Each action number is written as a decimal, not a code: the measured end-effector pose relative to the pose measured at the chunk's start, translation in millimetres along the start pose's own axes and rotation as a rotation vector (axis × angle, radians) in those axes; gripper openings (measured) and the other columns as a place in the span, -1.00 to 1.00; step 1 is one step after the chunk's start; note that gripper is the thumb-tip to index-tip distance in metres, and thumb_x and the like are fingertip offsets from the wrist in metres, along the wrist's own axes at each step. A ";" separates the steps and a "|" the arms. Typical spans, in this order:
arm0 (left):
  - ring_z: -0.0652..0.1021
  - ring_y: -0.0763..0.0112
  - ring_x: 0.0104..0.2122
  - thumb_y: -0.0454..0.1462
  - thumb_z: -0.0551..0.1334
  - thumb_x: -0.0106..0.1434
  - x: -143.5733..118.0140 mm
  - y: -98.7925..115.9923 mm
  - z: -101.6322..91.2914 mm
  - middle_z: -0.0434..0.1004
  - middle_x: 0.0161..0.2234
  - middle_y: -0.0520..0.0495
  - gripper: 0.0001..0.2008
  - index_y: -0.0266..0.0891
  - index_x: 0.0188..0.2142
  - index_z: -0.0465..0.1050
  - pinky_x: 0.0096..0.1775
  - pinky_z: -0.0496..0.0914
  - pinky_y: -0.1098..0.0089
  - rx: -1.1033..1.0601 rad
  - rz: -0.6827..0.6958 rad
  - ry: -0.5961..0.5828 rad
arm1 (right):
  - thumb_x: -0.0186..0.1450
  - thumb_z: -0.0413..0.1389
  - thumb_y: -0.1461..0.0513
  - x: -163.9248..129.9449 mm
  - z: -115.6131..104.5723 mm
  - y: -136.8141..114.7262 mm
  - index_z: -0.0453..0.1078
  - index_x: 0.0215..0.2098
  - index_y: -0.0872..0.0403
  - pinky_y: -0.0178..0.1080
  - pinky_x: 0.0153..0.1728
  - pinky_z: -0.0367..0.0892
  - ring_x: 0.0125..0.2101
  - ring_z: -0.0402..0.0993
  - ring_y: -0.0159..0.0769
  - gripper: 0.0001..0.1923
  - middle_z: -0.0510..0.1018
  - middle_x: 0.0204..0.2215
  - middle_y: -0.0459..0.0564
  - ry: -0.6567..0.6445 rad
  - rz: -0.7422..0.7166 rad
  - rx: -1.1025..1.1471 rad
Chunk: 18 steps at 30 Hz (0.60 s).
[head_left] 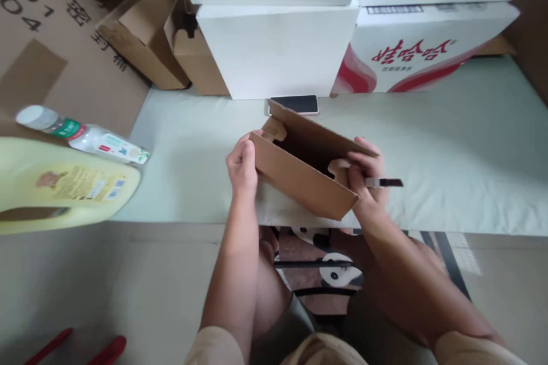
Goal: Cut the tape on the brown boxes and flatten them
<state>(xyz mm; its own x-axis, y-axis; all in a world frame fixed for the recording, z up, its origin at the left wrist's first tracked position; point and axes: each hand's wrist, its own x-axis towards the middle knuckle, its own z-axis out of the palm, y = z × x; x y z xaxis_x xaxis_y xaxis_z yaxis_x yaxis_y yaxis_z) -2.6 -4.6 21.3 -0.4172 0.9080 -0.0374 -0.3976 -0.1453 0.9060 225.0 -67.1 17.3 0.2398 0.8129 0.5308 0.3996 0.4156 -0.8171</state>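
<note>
Hands, left [242, 166] and right [363, 179], grasp a cardboard box [299, 174] over pale matting [449, 148] below stacked white cartons [278, 48].

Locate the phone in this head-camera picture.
The phone lies flat on the pale table, centre frame, just behind the open cardboard box and against the white carton.

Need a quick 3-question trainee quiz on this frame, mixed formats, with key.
1. True or false: both hands grip the small brown cardboard box.
2. What lies on the table just behind the box? A) a phone B) scissors C) a mug
3. Which hand also holds a dark, slim tool?

Key:
1. True: left hand on one end, right hand on the other.
2. A, the phone, lying flat by the white carton.
3. The right hand; the tool sticks out sideways.
</note>
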 end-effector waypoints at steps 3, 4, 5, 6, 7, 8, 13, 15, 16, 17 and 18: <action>0.67 0.28 -0.14 -0.01 0.43 0.23 2.4 -4.2 3.2 0.72 -0.20 -0.13 -0.69 -0.21 -0.29 0.70 -0.08 0.52 0.41 0.088 0.204 -0.055 | 0.48 0.02 0.23 -6.2 2.2 3.1 0.29 0.21 -0.38 0.15 0.20 0.50 0.16 0.60 -0.17 -0.59 0.62 0.14 -0.10 0.044 -0.116 0.132; 0.67 0.29 -0.15 -0.01 0.43 0.23 3.0 -4.1 4.4 0.72 -0.20 -0.13 -0.69 -0.21 -0.30 0.70 -0.08 0.52 0.41 0.095 0.226 -0.056 | 0.49 0.00 0.22 -6.7 1.6 4.0 0.30 0.21 -0.36 0.16 0.20 0.51 0.14 0.61 -0.17 -0.59 0.67 0.08 -0.10 0.020 -0.124 0.145; 0.68 0.31 -0.16 -0.02 0.44 0.22 3.6 -3.3 5.5 0.71 -0.20 -0.13 -0.71 -0.20 -0.31 0.69 -0.07 0.52 0.42 0.099 0.234 -0.052 | 0.49 -0.02 0.21 -6.4 0.5 4.8 0.37 0.16 -0.31 0.17 0.21 0.50 0.13 0.62 -0.14 -0.65 0.70 0.01 -0.08 -0.010 -0.121 0.140; 0.68 0.31 -0.14 -0.06 0.46 0.21 4.3 -1.8 6.4 0.71 -0.18 -0.12 -0.75 -0.19 -0.30 0.67 -0.05 0.52 0.42 0.101 0.239 -0.047 | 0.50 -0.03 0.19 -5.4 -1.1 5.6 0.45 0.06 -0.25 0.19 0.22 0.49 0.12 0.62 -0.11 -0.71 0.73 -0.06 -0.06 -0.039 -0.113 0.127; 0.68 0.32 -0.11 -0.10 0.48 0.18 5.1 0.1 6.9 0.70 -0.15 -0.10 -0.78 -0.17 -0.26 0.66 -0.02 0.51 0.42 0.102 0.245 -0.046 | 0.49 -0.03 0.16 -4.0 -3.0 6.4 0.51 -0.07 -0.20 0.20 0.22 0.48 0.11 0.63 -0.08 -0.73 0.74 -0.11 -0.04 -0.059 -0.105 0.121; 0.68 0.32 -0.07 -0.15 0.50 0.15 6.1 2.4 6.8 0.70 -0.10 -0.09 -0.77 -0.13 -0.22 0.65 0.02 0.51 0.41 0.105 0.248 -0.052 | 0.48 -0.03 0.15 -2.5 -4.9 7.1 0.54 -0.17 -0.17 0.21 0.21 0.48 0.08 0.65 -0.07 -0.73 0.75 -0.14 -0.04 -0.079 -0.092 0.126; 0.59 0.18 0.20 -0.11 0.46 0.22 13.0 13.2 -3.3 0.64 0.13 -0.10 -0.80 -0.08 -0.19 0.68 0.28 0.41 0.21 0.294 0.285 -0.243 | 0.38 0.11 0.06 4.9 -11.1 10.8 0.59 -0.38 -0.15 0.23 0.24 0.45 0.03 0.66 -0.01 -0.75 0.77 -0.24 -0.05 -0.137 -0.010 0.219; 0.55 0.15 0.25 -0.05 0.38 0.29 14.9 15.9 -9.1 0.64 0.16 -0.10 -0.79 -0.09 -0.25 0.70 0.34 0.36 0.15 0.449 0.317 -0.345 | 0.30 0.19 0.08 8.7 -14.0 11.3 0.58 -0.47 -0.14 0.23 0.24 0.44 -0.02 0.67 0.01 -0.79 0.75 -0.34 -0.06 -0.167 0.038 0.310; 0.55 0.14 0.26 -0.04 0.35 0.32 15.4 16.7 -11.6 0.64 0.17 -0.09 -0.77 -0.09 -0.25 0.70 0.34 0.36 0.12 0.512 0.333 -0.373 | 0.26 0.21 0.12 10.9 -16.0 11.4 0.57 -0.51 -0.13 0.23 0.23 0.45 -0.03 0.68 0.01 -0.81 0.74 -0.39 -0.06 -0.183 0.066 0.370; 0.56 0.14 0.25 -0.04 0.32 0.34 15.6 17.2 -13.5 0.64 0.17 -0.09 -0.76 -0.08 -0.24 0.71 0.33 0.38 0.10 0.558 0.351 -0.389 | 0.22 0.22 0.17 13.1 -18.5 11.4 0.56 -0.53 -0.12 0.22 0.21 0.47 -0.05 0.68 0.01 -0.83 0.72 -0.42 -0.07 -0.183 0.092 0.427; 0.57 0.15 0.24 -0.05 0.30 0.35 15.6 17.4 -15.0 0.64 0.18 -0.08 -0.76 -0.07 -0.22 0.71 0.32 0.39 0.10 0.588 0.371 -0.400 | 0.19 0.21 0.22 15.3 -21.0 11.6 0.56 -0.54 -0.11 0.20 0.18 0.48 -0.06 0.69 0.00 -0.84 0.71 -0.44 -0.07 -0.169 0.123 0.470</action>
<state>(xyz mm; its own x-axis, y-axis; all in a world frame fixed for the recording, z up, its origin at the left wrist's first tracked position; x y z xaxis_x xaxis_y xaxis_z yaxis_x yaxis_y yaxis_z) -28.3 1.1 30.1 -0.0693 0.9294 0.3626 0.2519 -0.3354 0.9078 251.9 -58.4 20.7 0.0983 0.9059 0.4119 -0.0731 0.4194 -0.9049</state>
